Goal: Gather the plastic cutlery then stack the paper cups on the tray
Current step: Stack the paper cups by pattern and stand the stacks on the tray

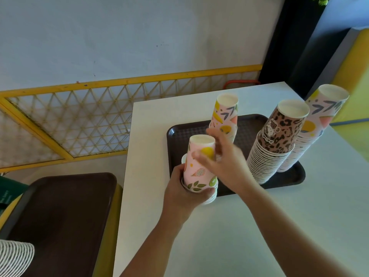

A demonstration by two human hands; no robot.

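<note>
The brown tray (283, 177) lies on the white table (259, 226) and serves as the landmark. At the tray's near left corner the left hand (180, 196) grips the base of a short stack of pink fruit-print cups (199, 166), thumb and fingers curled round its lowest rims; the bottom of this stack is covered by the hand, so whether it rests on the tray or is lifted cannot be told. The right hand (225, 162) hovers just beside the stack's upper cup with fingers spread, blurred, and contact with the cup is unclear. Behind that hand, toward the tray's far edge, stands another patterned cup stack (226, 116), its lower part hidden. On the tray's right side stand a tall leopard-print stack (273, 148) and, just beyond it, a tall pink stack (319, 124). No cutlery can be made out. Left of the table, a second brown tray (65, 216) is cut off by the frame edge.
</note>
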